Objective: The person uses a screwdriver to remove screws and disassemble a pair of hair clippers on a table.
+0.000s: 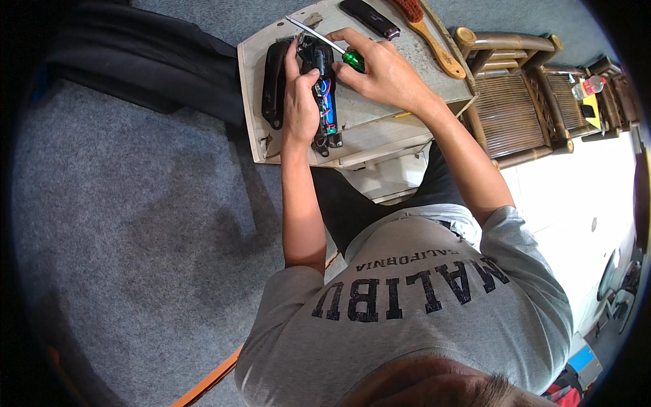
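Observation:
An opened hair clipper (328,108) lies over the light wooden table (380,115), its body lengthwise toward me. Inside it a blue cell, thin wires and a green circuit board are exposed. My left hand (300,108) is closed around its left side, thumb across the casing and fingers near the head end. A screwdriver (353,60) with a green handle and a long metal shaft is held in my right hand (390,73); the shaft points up and left, above the clipper's head. The right index finger reaches close to that head. Left of my left hand rests a long black casing piece (273,85).
At the table's far side lie another dark casing piece (370,18) and a wooden-handled brush (437,51) with reddish bristles. Bamboo chairs (512,108) stand close by on the right; a bottle (588,87) sits on one. Black cloth (149,57) hangs at the left over grey carpet.

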`<move>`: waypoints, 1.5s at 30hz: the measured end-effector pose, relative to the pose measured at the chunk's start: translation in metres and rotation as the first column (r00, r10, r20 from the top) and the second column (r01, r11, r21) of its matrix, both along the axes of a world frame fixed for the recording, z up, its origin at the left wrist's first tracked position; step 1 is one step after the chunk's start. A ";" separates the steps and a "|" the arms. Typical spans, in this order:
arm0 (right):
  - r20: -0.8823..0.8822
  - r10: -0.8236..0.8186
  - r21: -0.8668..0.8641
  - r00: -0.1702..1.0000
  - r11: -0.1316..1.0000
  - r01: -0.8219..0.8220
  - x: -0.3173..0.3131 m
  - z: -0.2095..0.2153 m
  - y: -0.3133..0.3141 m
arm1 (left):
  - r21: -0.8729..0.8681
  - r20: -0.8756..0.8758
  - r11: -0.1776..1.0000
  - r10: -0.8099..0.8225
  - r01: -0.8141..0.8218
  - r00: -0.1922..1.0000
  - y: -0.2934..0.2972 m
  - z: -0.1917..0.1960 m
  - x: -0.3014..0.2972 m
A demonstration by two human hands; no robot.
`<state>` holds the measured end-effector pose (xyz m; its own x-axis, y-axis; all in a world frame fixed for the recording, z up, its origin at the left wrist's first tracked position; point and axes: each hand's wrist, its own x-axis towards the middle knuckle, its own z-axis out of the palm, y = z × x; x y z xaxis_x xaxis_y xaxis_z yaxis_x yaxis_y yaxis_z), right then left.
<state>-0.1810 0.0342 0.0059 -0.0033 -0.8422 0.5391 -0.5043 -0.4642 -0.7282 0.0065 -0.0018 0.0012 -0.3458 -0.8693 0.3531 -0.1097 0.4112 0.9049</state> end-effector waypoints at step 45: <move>0.108 -0.071 0.025 0.992 0.997 0.068 -0.001 -0.004 -0.007 | -0.013 -0.009 0.993 -0.118 0.118 0.993 0.002 0.006 -0.002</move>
